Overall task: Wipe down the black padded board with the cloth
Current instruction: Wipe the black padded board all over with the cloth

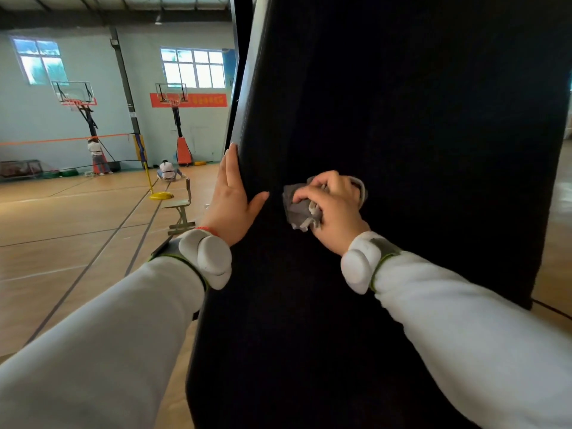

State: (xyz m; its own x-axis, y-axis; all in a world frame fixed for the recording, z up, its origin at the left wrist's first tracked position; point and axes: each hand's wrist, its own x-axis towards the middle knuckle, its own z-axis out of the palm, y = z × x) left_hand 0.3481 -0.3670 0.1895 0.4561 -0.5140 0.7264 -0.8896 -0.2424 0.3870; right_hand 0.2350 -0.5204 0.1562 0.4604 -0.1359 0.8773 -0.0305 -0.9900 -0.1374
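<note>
The black padded board stands upright, filling the view beyond your fingers. Your left hand lies flat along its left edge, fingers straight, thumb spread. Your right hand bunches the grey cloth under curled fingers, seemingly pressed against the board's face.

One black padded board; one crumpled grey cloth; two hands: left hand, right hand; two glass-backboard basketball hoops; one wooden chair.

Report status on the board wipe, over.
Left hand flat on black padded board edge. Right hand grips grey cloth against board. Nothing in the way.
</note>
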